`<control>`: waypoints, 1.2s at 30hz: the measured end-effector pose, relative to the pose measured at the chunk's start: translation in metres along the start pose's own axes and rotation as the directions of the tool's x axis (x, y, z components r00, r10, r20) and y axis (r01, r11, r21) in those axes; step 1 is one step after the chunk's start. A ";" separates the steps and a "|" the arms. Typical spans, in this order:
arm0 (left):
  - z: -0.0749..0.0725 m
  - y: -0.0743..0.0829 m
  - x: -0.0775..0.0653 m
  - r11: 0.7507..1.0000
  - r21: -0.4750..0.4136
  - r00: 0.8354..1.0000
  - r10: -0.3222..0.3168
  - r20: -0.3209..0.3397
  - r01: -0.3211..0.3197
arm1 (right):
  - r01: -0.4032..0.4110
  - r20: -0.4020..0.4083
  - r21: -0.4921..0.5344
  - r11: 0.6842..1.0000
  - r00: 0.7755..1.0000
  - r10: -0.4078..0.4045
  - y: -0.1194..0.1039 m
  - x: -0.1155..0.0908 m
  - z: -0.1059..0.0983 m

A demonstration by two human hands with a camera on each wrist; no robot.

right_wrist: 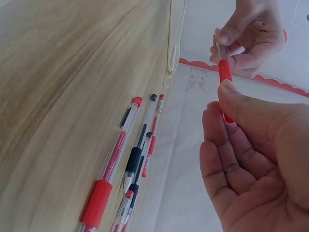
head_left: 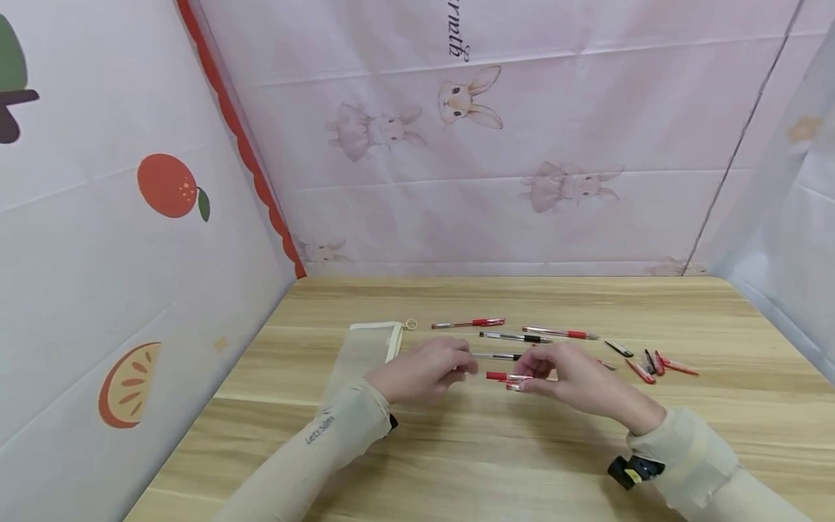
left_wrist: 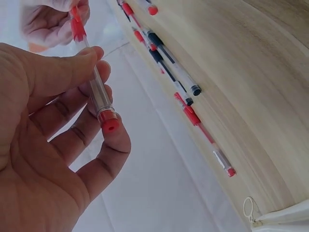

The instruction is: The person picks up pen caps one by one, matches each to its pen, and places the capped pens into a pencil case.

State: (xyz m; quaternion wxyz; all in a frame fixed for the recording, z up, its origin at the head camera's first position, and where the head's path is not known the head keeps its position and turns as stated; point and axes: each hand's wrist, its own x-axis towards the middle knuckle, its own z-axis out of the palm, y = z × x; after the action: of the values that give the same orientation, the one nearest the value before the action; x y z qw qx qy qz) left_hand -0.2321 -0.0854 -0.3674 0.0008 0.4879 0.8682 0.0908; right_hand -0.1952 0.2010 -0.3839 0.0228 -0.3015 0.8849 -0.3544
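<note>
Both hands hold one red gel pen (left_wrist: 100,92) between them, raised off the table. Thumb and fingertips of my left hand (head_left: 433,368) pinch its clear barrel, with the red tail end showing below the fingers in the left wrist view. My right hand (head_left: 574,380) pinches the red end of the pen between thumb and index finger; its tip is hidden there. Around and behind the hands lie several other pens, among them a red pen (head_left: 468,323), a black pen (head_left: 515,337) and another red pen (head_left: 561,333).
Left of the pens lies a pale mesh zip pouch (head_left: 359,348) with a ring pull (head_left: 410,324), partly behind the left arm. Loose pen caps, such as a black cap (head_left: 618,349) and a red cap (head_left: 641,371), lie at the right. Printed cloth walls (head_left: 417,217) border the wooden table (head_left: 457,471).
</note>
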 end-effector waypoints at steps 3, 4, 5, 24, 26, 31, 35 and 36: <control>-0.001 0.001 0.001 1.000 0.008 1.000 0.002 0.008 -0.002 | -0.006 -0.008 -0.020 1.000 1.000 0.006 0.000 0.000 0.001; -0.002 0.001 0.001 1.000 0.011 1.000 0.003 0.009 -0.003 | -0.005 -0.010 -0.024 1.000 1.000 0.005 0.000 0.001 0.001; -0.002 0.000 0.001 1.000 0.010 1.000 0.003 0.010 -0.003 | -0.007 -0.012 -0.026 1.000 1.000 0.007 0.000 0.001 0.001; -0.005 -0.002 0.002 1.000 -0.013 1.000 -0.012 0.027 0.013 | 0.027 -0.017 -0.029 0.999 0.999 -0.028 -0.003 0.010 0.003; -0.004 -0.003 0.002 1.000 -0.013 0.999 -0.021 0.031 0.022 | 0.026 -0.017 -0.029 0.999 1.000 -0.026 -0.003 0.010 0.004; 0.000 -0.004 0.002 0.999 -0.020 0.999 -0.030 0.028 0.031 | 0.016 -0.016 -0.029 0.999 1.000 -0.016 -0.002 0.011 0.005; 0.003 -0.006 0.001 0.999 -0.028 0.999 -0.041 0.015 0.042 | -0.003 -0.002 -0.019 1.000 1.000 0.003 0.002 0.011 0.005; 0.003 -0.006 0.001 0.998 -0.035 0.999 -0.047 0.014 0.047 | -0.011 0.001 -0.018 1.000 1.000 0.011 0.003 0.011 0.004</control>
State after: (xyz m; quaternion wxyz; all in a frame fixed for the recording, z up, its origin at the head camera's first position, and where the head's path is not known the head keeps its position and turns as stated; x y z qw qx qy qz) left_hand -0.2379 -0.0871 -0.3718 0.0172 0.4678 0.8777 0.1027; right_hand -0.2051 0.1938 -0.3871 0.0227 -0.2972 0.8896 -0.3461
